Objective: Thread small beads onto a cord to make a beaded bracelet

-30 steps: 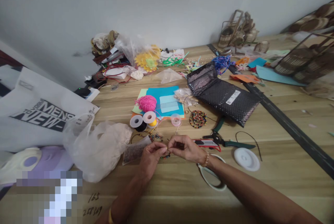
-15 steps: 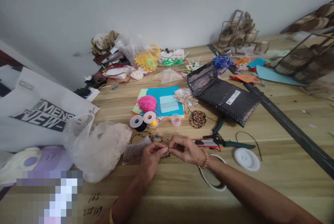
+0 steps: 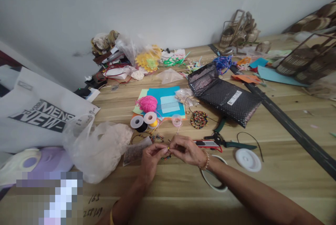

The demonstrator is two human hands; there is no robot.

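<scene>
My left hand [image 3: 152,157] and my right hand [image 3: 187,150] meet above the table, each closed in a pinch. Between their fingertips shows a tiny yellow bead [image 3: 168,148]. A short beaded string [image 3: 166,157] in mixed colours hangs just below, partly covered by the fingers; its cord is too fine to make out. Close to my left hand lie a clear packet of small dark beads [image 3: 136,151] and some loose coloured beads [image 3: 156,136]. A red utility knife [image 3: 208,144] rests beyond my right wrist.
Beyond my hands are thread spools [image 3: 139,123], pink yarn [image 3: 147,103], coiled beads [image 3: 199,119] and a black bubble mailer [image 3: 228,93]. Green-handled pruning shears [image 3: 236,144], a white spool lid [image 3: 248,160] and a white ring [image 3: 214,183] lie rightward. A plastic bag [image 3: 99,151] stands left.
The yellow bead now shows clearly between the fingertips, where it was mostly hidden before. Both hands keep almost the same place.
</scene>
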